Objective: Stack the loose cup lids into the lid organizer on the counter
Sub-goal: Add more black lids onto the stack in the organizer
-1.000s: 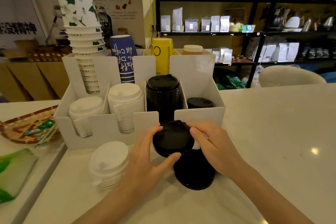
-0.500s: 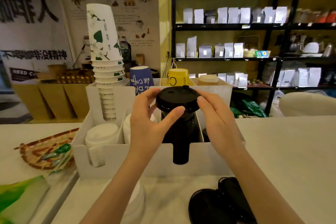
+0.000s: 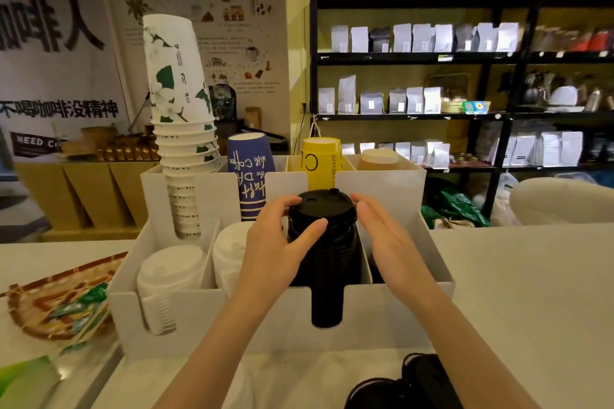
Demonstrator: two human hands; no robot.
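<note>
A white lid organizer [image 3: 382, 319] stands on the counter. Its third front compartment holds a tall stack of black lids [image 3: 327, 262]. A black lid [image 3: 324, 206] sits on top of that stack. My left hand [image 3: 275, 249] grips this lid, fingers on its left rim and thumb on its front. Just right of the lid, my right hand [image 3: 385, 236] is spread with the fingers straight, only the fingertips near the rim. Loose black lids [image 3: 408, 388] lie on the counter at the bottom right. Two white lid stacks [image 3: 169, 272] [image 3: 229, 249] fill the left compartments.
Stacked paper cups [image 3: 179, 109], a blue cup [image 3: 247, 176] and a yellow cup [image 3: 320, 159] stand in the organizer's back row. A woven tray [image 3: 50, 305] with green packets lies at the left. A pale lid stack [image 3: 239, 385] sits under my left forearm. Dark shelves rise behind the counter.
Both hands carried the black lid up from the counter and lowered it onto the black stack. My right hand has let go and spread; the left still holds it.
</note>
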